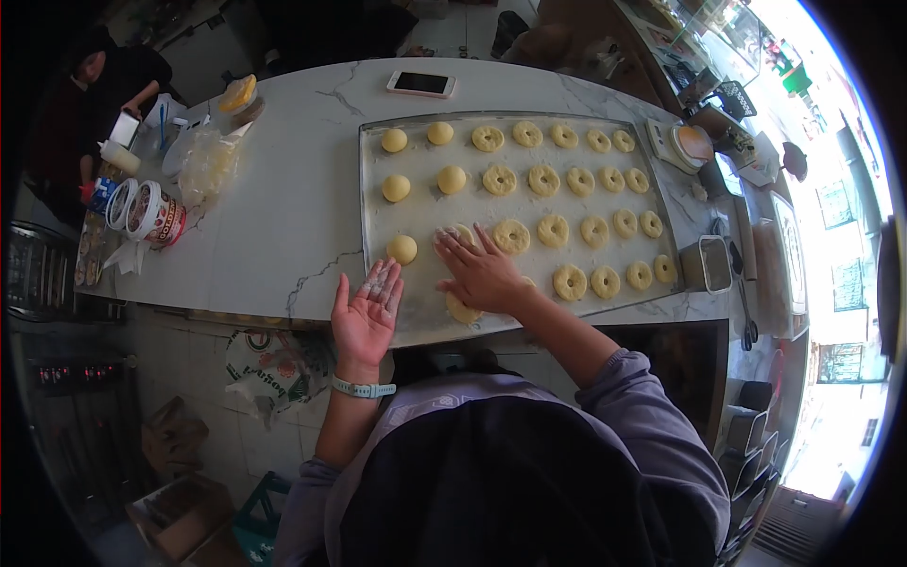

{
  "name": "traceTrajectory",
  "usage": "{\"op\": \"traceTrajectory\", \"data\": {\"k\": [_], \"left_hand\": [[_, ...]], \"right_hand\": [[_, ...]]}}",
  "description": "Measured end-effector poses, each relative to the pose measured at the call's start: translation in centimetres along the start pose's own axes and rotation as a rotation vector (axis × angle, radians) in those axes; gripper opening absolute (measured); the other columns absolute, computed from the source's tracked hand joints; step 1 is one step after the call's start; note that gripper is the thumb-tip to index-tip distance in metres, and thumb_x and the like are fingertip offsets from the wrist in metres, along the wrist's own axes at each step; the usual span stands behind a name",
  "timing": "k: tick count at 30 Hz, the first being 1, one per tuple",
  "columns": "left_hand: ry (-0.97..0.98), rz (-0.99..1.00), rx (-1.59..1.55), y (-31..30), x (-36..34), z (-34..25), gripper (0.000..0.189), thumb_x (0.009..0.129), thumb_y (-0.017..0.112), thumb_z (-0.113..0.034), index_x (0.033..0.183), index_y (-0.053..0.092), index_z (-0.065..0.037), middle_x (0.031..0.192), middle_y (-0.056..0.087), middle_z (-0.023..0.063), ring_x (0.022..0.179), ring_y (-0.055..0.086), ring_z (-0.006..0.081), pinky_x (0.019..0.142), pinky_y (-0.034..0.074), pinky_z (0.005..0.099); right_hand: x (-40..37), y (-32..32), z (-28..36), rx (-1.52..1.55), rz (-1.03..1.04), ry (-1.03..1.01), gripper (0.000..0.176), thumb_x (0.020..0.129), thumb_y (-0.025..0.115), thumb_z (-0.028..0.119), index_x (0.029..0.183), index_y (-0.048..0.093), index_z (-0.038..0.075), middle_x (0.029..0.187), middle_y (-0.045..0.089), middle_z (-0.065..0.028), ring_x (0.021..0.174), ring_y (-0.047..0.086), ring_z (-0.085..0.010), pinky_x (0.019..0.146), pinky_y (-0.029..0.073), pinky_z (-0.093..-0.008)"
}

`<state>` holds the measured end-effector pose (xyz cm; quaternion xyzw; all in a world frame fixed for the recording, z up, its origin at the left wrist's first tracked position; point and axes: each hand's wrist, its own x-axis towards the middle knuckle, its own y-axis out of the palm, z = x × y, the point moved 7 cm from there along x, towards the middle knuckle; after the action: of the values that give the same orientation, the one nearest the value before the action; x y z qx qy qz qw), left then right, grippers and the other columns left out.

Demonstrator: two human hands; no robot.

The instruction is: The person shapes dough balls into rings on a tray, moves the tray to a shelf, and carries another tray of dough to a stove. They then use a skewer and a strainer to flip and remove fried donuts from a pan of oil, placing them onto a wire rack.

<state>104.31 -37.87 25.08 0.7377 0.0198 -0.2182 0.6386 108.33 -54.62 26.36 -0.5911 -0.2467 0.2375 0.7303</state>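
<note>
A large floured tray [430, 302] holds rows of pale yellow dough. Several round dough balls [396, 188] sit on its left side, and several flattened rings [544, 180] with centre holes fill the middle and right. My right hand [480, 269] lies palm down with fingers spread over a dough piece [462, 233], which it partly covers. Another piece [462, 308] shows just below that hand. My left hand [368, 312] is turned palm up, its fingers apart and dusted with flour, at the tray's lower left edge below a dough ball [402, 249]. Nothing is in it.
A phone [420, 84] lies beyond the tray. Tubs [156, 215], a plastic bag [210, 165] and a squeeze bottle [120, 157] stand at left, near another person [132, 76]. Right of the tray are a scale [682, 145] and a metal container [707, 264].
</note>
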Motion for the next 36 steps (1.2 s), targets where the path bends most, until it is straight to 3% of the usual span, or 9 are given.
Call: {"op": "traceTrajectory", "data": {"k": [3, 6, 9, 12, 13, 22, 26, 31, 36], "left_hand": [[-0.005, -0.001, 0.003, -0.1, 0.0, -0.4, 0.057, 0.097, 0.039, -0.038, 0.129, 0.038, 0.01, 0.135, 0.043, 0.0222, 0.129, 0.039, 0.0299, 0.11, 0.03, 0.04], [0.008, -0.003, 0.024, 0.0, 0.0, -1.0, 0.054, 0.096, 0.04, -0.035, 0.127, 0.04, 0.009, 0.134, 0.044, 0.0218, 0.128, 0.04, 0.0296, 0.109, 0.031, 0.04], [0.029, -0.006, 0.047, 0.3, -0.3, -2.2, 0.051, 0.096, 0.041, -0.033, 0.126, 0.042, 0.008, 0.132, 0.046, 0.0214, 0.127, 0.042, 0.0292, 0.108, 0.033, 0.0399], [0.042, -0.023, 0.044, -0.2, -0.4, -2.8, 0.049, 0.096, 0.041, -0.031, 0.126, 0.043, 0.007, 0.132, 0.046, 0.021, 0.126, 0.042, 0.0288, 0.108, 0.034, 0.0398], [0.039, -0.026, 0.041, -0.4, -0.4, -2.9, 0.048, 0.096, 0.041, -0.031, 0.126, 0.043, 0.007, 0.132, 0.047, 0.0208, 0.126, 0.043, 0.0287, 0.107, 0.035, 0.0398], [-0.011, -0.043, 0.103, -0.8, -0.1, -1.8, 0.044, 0.096, 0.041, -0.029, 0.123, 0.047, 0.005, 0.128, 0.051, 0.019, 0.123, 0.046, 0.0283, 0.106, 0.036, 0.0388], [-0.055, -0.037, 0.199, -0.4, 0.5, -0.3, 0.042, 0.096, 0.042, -0.029, 0.119, 0.05, 0.005, 0.122, 0.056, 0.0178, 0.118, 0.051, 0.0279, 0.104, 0.039, 0.0384], [-0.21, -0.113, 0.431, -0.3, 1.9, 4.9, 0.034, 0.091, 0.056, -0.026, 0.111, 0.054, 0.002, 0.106, 0.061, 0.0114, 0.1, 0.06, 0.0226, 0.092, 0.047, 0.0343], [-0.06, -0.016, 0.681, -1.0, 4.0, 5.8, 0.027, 0.089, 0.061, -0.023, 0.106, 0.059, -0.002, 0.1, 0.063, 0.0051, 0.087, 0.059, 0.0129, 0.078, 0.047, 0.0298]], "right_hand": [[0.6, -0.9, -0.3, -0.024, -0.029, 0.019, 0.065, 0.094, 0.033, 0.048, 0.139, 0.028, 0.001, 0.144, 0.032, -0.0149, 0.136, 0.027, -0.0263, 0.112, 0.009, -0.0497], [0.9, -0.5, -1.0, 0.023, -0.011, 0.047, 0.058, 0.093, 0.041, 0.036, 0.138, 0.031, 0.001, 0.144, 0.032, -0.0139, 0.136, 0.025, -0.0253, 0.113, 0.009, -0.05], [0.8, -2.0, -2.5, 0.01, -0.174, 0.083, 0.043, 0.086, 0.051, 0.025, 0.125, 0.049, 0.007, 0.133, 0.045, -0.0103, 0.13, 0.036, -0.0239, 0.112, 0.013, -0.0496], [0.3, -4.3, -3.4, 0.081, -0.142, 0.262, 0.029, 0.079, 0.055, 0.014, 0.106, 0.062, 0.016, 0.118, 0.051, -0.0054, 0.119, 0.043, -0.0232, 0.109, 0.019, -0.0483], [0.3, -4.9, -3.2, 0.083, -0.255, 0.231, 0.02, 0.079, 0.055, 0.015, 0.094, 0.067, 0.021, 0.109, 0.051, -0.0027, 0.112, 0.045, -0.0219, 0.104, 0.023, -0.0476], [1.1, -4.4, -2.0, -0.041, -0.088, 0.162, 0.013, 0.079, 0.059, 0.02, 0.091, 0.066, 0.02, 0.115, 0.047, -0.0024, 0.113, 0.041, -0.0209, 0.094, 0.027, -0.0479], [0.9, -4.2, -1.3, -0.06, -0.159, 0.143, 0.021, 0.082, 0.059, 0.027, 0.099, 0.06, 0.014, 0.119, 0.043, -0.0045, 0.115, 0.039, -0.0221, 0.093, 0.028, -0.0484], [0.4, -1.9, -1.5, 0.058, -0.103, 0.206, 0.038, 0.082, 0.058, 0.029, 0.108, 0.051, 0.002, 0.118, 0.042, -0.0096, 0.115, 0.039, -0.025, 0.093, 0.028, -0.0492], [-0.5, -5.3, 2.4, 0.102, -0.213, 0.157, 0.037, 0.08, 0.061, 0.028, 0.108, 0.053, 0.005, 0.121, 0.041, -0.0108, 0.118, 0.037, -0.0278, 0.094, 0.027, -0.0486]]}}
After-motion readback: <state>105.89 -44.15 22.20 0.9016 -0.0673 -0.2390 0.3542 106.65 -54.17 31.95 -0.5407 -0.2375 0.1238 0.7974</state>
